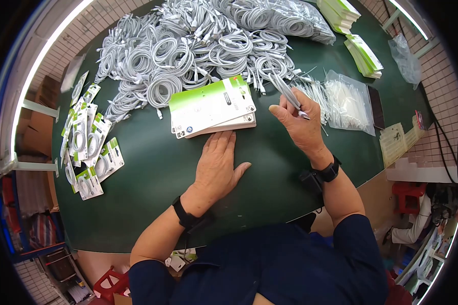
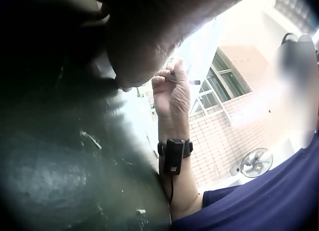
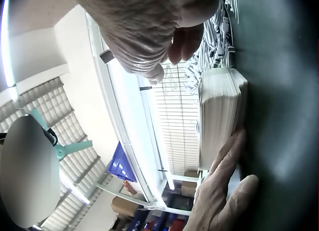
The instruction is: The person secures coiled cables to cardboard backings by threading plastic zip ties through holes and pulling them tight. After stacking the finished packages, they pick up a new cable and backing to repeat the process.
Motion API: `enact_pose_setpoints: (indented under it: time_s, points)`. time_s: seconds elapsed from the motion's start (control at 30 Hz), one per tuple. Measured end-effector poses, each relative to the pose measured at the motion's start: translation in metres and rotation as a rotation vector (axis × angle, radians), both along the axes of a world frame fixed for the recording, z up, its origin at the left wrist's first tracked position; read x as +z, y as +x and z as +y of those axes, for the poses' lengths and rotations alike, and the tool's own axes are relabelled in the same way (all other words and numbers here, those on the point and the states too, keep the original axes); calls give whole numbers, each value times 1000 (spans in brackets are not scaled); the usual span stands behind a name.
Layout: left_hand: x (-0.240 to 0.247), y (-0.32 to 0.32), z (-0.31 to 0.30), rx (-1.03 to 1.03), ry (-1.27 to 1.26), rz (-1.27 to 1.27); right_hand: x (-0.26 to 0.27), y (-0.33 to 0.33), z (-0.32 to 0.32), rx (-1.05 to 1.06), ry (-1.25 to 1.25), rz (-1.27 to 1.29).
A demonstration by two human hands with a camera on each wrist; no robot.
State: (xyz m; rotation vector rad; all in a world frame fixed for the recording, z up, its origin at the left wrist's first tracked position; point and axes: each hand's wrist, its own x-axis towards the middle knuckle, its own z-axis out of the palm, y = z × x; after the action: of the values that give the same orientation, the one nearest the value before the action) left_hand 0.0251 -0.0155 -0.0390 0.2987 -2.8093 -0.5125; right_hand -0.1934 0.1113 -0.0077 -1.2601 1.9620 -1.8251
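Note:
A stack of green-and-white printed cards (image 1: pixel 203 105) lies mid-table, its top cards slightly fanned; the right wrist view shows the stack (image 3: pixel 217 116) from its side. Against its near edge rest the extended fingers of my left hand (image 1: pixel 216 165), thumb spread away. To the right of the stack, my right hand (image 1: pixel 305 124) is raised and grips a grey cable coil (image 1: pixel 284 89) between thumb and curled fingers. The left wrist view catches my right hand (image 2: pixel 172 96) in the distance, and my left hand (image 2: pixel 144 47) close up and dark.
A big heap of coiled grey cables (image 1: pixel 188 48) covers the far side. Carded cables (image 1: pixel 89 140) pile up at left. White ties (image 1: pixel 346 104) in a plastic bag, a dark phone (image 1: pixel 375 108) and more card stacks (image 1: pixel 364 57) lie at right.

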Motion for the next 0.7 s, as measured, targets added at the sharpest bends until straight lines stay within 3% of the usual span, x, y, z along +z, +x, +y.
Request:
enact_pose_setpoints:
  time_s: [0.2, 0.3, 0.4, 0.7]
  points:
    - [11, -17, 12, 69, -67, 25, -1, -1, -3, -18, 57, -9]
    - [17, -27, -2, 85, 153, -8, -2, -2, -3, -18, 43, 15]
    - [4, -40, -7, 65, 59, 215, -2, -5, -1, -34, 54, 59]
    - [3, -64, 7, 66, 95, 233, -6, -9, -2, -62, 56, 32]
